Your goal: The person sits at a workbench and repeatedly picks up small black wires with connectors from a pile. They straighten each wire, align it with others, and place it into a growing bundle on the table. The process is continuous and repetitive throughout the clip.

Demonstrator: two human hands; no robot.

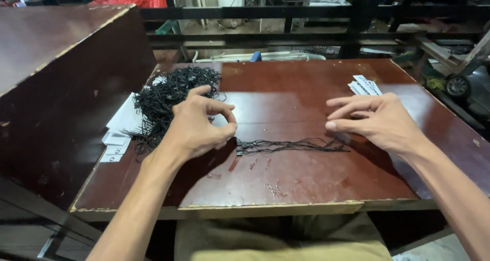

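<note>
1. Nearest the camera: olive-green cloth of the person's lap, tucked under the near table edge.
2. Dark red-brown worn wooden table, chipped pale along the near edge, scuffed and flecked across the top.
3. Tall dark brown wooden cabinet standing against the table's left side, edges worn pale.
4. Tangled heap of thin black cords at the table's left rear, partly lying over white paper tags.
5. Left hand raised just above the tabletop, fingers curled inward, thumb and forefinger tips drawn close together over the left end of the straightened bundle; cannot tell whether a cord is actually pinched.
6. Right hand held flat and low, fingers extended leftward and pressed together, fingertips at the right end of the same bundle; grip on a strand cannot be confirmed.
7. Straightened bundle of black cords lying lengthwise on the table centre, between the two hands, small black ends gathered at its left.
8. Stack of white paper tags at the left edge, beneath and beside the heap.
9. Small fan of white printed tags at the right rear, just beyond the right hand.
</note>
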